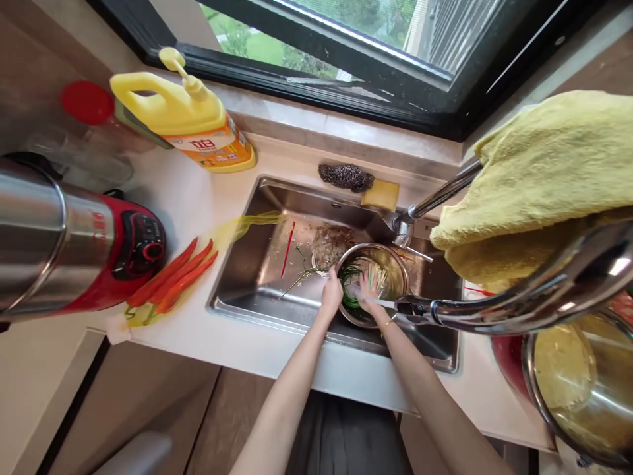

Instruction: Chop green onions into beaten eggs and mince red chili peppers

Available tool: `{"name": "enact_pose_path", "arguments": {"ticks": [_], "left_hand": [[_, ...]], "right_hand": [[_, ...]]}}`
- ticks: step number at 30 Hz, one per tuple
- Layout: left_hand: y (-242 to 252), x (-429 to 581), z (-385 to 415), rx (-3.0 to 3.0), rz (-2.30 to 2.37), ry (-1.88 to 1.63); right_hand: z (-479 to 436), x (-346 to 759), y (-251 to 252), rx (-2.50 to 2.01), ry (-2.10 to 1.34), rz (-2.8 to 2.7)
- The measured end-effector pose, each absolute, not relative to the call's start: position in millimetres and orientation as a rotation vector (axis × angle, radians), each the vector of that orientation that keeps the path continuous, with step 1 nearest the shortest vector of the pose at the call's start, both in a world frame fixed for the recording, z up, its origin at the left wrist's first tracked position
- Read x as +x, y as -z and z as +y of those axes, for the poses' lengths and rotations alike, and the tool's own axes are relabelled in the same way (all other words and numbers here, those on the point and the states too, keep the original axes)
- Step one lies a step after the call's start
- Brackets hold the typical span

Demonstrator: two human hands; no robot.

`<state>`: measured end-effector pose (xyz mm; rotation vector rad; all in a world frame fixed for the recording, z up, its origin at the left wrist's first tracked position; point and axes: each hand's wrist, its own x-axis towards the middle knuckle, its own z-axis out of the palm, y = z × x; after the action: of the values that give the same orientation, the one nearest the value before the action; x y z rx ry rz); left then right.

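A steel bowl (393,260) sits in the sink (257,264) under the faucet spout (413,307), with green chives (352,274) lying in it. My left hand (331,292) grips the bowl's near-left rim. Inside the bowl, my right hand (368,290) rests on the chives, fingers curled among the stalks under the thin water stream. Whether they close around a bunch is unclear.
Red chili peppers (171,280) lie on the white counter left of the sink. A red-and-steel cooker (74,237) and a yellow detergent bottle (190,112) stand further left. Food scraps (329,241) fill the drain. A yellow towel (544,171) drapes over the faucet; a steel pot (583,382) stands right.
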<state>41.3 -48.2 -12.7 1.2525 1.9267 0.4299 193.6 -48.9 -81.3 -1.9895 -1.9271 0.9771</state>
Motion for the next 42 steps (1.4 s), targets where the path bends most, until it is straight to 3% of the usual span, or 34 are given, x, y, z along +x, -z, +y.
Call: {"name": "enact_pose_path", "arguments": {"ticks": [5, 10, 14, 19, 21, 26, 30, 34, 39, 42], "left_hand": [[33.9, 62.9, -56.2, 1.164, 1.854, -0.578], [36.9, 66.7, -69.2, 1.113, 1.772, -0.488], [39.0, 62.8, -69.9, 1.129, 1.765, -0.339], [38.7, 65.2, -65.8, 1.162, 1.787, -0.28], [38.8, 65.3, -66.1, 1.166, 1.784, -0.282], [40.6, 64.5, -67.7, 1.131, 1.788, -0.327], [40.3, 65.3, -65.4, 1.141, 1.818, -0.296], [38.2, 66.8, -62.6, 1.149, 1.836, -0.268], [26.9, 67.1, -64.2, 1.14, 1.866, -0.262], [9.1, 67.3, -69.7, 1.222, 1.943, -0.435]], "right_hand": [[-51.2, 207.5, 104.1, -2.439, -0.822, -2.072], [-60.4, 215.1, 107.6, -2.516, -0.871, -2.251], [-62.9, 214.8, 107.2, -2.224, -0.844, -2.534], [-56.5, 206.9, 100.9, -2.626, -0.814, -2.03], [-57.4, 204.7, 96.1, -2.458, -0.824, -2.116], [-49.6, 210.7, 90.0, -1.246, -0.936, -2.795], [-38.8, 210.5, 93.4, -1.495, -0.843, -2.876], [-44.6, 204.8, 91.7, -1.594, -0.979, -2.673], [-62.6, 195.1, 83.8, -1.813, -1.396, -1.568], [-68.2, 189.1, 77.5, -1.762, -1.518, -1.441]]}}
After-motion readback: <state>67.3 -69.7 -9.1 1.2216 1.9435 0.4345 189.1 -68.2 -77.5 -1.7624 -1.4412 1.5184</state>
